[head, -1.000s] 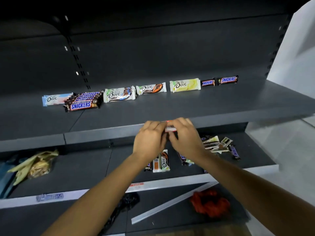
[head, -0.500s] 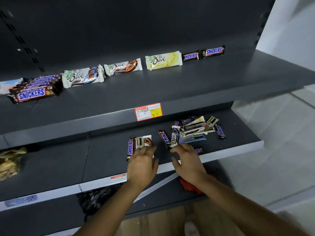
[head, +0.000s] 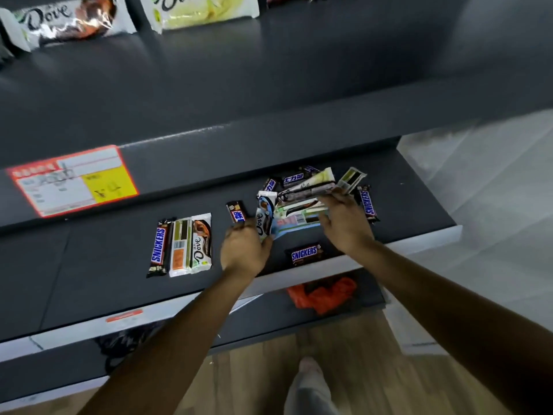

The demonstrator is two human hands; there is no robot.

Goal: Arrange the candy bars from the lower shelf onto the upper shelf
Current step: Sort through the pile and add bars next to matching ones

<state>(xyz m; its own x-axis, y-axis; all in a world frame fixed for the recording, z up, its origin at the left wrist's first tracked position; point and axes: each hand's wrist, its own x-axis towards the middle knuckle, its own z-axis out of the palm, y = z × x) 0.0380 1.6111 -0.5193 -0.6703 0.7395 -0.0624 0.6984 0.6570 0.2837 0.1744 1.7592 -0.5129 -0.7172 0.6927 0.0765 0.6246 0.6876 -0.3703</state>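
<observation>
We are only partway: a few bars [head: 206,10] lie on the upper shelf [head: 299,70], and most are on the lower shelf [head: 89,265]. Our left hand [head: 245,250] has its grip pinched on a blue-and-white bar [head: 264,218]. Our right hand [head: 344,227] has its grip closed on bars in the pile [head: 302,205].

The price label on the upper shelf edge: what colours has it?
Price label: white, red border, yellow patch; head view.

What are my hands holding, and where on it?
The left hand pinches the blue Dove bar at its near end. The right hand lies on the pile of bars; a grip cannot be told.
</observation>
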